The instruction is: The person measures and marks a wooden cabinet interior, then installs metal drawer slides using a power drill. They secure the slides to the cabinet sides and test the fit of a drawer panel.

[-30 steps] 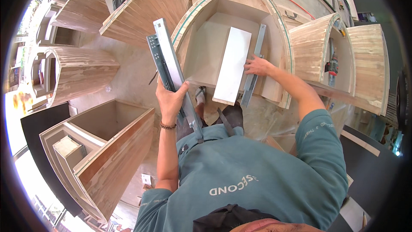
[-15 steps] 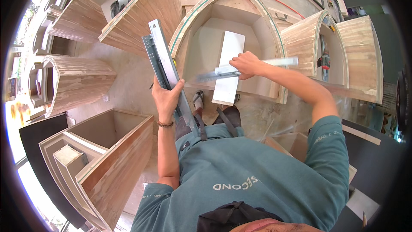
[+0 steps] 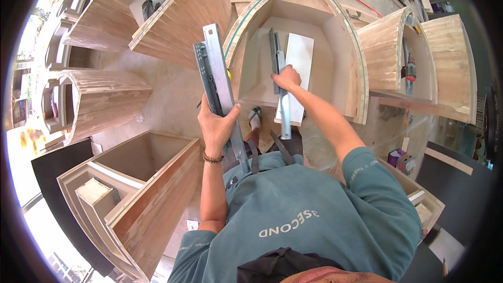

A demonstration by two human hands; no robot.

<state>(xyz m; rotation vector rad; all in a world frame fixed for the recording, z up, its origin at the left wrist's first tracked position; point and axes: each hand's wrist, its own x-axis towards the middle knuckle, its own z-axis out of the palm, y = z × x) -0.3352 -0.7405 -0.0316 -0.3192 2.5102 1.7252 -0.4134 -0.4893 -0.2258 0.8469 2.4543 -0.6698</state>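
My left hand is closed round several metal drawer slides, held upright at the left of my body. Their lower ends reach down to my waist. In my right hand is another drawer slide, its dark grey part pointing away from me and its bright rail toward me. This slide is over the left edge of a long white board. The board lies partly inside a boat-shaped wooden cabinet in front of me; whether the slide touches the board I cannot tell.
More wooden cabinets stand around: a tall one at far left, an open one at near left, another at right with a red and black power drill in it. A small purple box sits at right.
My right hand has swung its drawer slide from lying crosswise to pointing away from me, and has come slightly nearer my left. The left hand still holds its slides; the view has shifted slightly.
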